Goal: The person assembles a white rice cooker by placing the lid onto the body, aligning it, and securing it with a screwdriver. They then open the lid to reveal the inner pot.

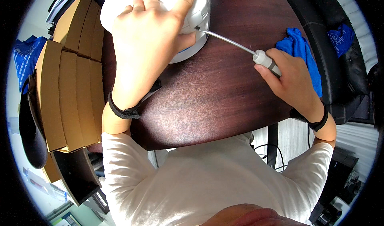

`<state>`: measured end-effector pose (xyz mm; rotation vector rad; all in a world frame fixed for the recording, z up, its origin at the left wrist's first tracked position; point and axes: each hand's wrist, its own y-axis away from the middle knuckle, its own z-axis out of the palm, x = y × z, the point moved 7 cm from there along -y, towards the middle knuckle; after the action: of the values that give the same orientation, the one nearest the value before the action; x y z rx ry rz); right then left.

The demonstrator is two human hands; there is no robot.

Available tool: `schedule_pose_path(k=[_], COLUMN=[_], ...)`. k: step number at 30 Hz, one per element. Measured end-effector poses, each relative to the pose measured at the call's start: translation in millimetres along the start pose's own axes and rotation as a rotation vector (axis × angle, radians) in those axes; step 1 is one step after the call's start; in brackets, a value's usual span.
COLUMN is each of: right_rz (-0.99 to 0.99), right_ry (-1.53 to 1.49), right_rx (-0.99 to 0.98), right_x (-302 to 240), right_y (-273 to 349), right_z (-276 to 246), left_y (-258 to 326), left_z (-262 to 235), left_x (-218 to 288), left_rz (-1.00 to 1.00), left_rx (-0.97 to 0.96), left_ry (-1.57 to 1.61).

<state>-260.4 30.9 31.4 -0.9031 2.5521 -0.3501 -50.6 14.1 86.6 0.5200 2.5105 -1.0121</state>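
Note:
At the top of the view a white, round, drum-like appliance (120, 20) stands on the dark wooden table. My left hand (150, 34) grips it, with fingers spread over its top and the thumb against its side. My right hand (292, 76) is closed around the grey and white handle of a screwdriver (230, 40). The metal shaft slants up to the left, and its tip meets a small dark spot at the appliance's edge, between my left thumb and index finger. What the tip does inside that spot is too small to tell.
Brown cardboard boxes (70, 98) line the table's left side. A blue cloth (300, 52) lies at the right table edge, beside a black leather seat (330, 78). Bare wood of the table (208, 102) stretches between my arms. Black cables (276, 148) hang below the front edge.

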Motion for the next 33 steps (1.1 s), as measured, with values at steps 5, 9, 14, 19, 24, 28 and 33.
schedule_pose_path(k=[5, 9, 14, 19, 24, 28, 33], right_rz=[0.024, 0.197, 0.596, 0.569, 0.163, 0.056, -0.031], right_ry=[0.111, -0.376, -1.438, -1.302, -0.389, -0.135, 0.006], right_rx=[-0.082, -0.318, -0.635, -0.563, -0.150, -0.068, 0.013], right_x=[-1.3, 1.6, -31.9, -21.6, 10.5, 8.0, 1.8], right_y=[-0.7, 6.1, 33.2, 36.1, 14.8, 9.7, 1.7], right_z=[4.3, 35.5, 99.1, 93.5, 27.0, 11.7, 5.0], left_y=[-0.1, 0.2, 1.4, 1.7, 4.6, 5.1, 5.6], left_z=[0.3, 1.1, 2.0, 0.1, 1.3, -0.3, -1.2], left_x=[0.4, 1.4, 1.6, 0.7, 0.0, 0.6, 0.0], left_rz=[0.009, 0.019, 0.007, 0.016, -0.027, -0.030, -0.042], left_rx=[0.024, 0.037, 0.032, 0.077, 0.053, 0.061, 0.053], left_ry=[-0.001, -0.009, -0.013, 0.002, -0.012, 0.036, 0.038])
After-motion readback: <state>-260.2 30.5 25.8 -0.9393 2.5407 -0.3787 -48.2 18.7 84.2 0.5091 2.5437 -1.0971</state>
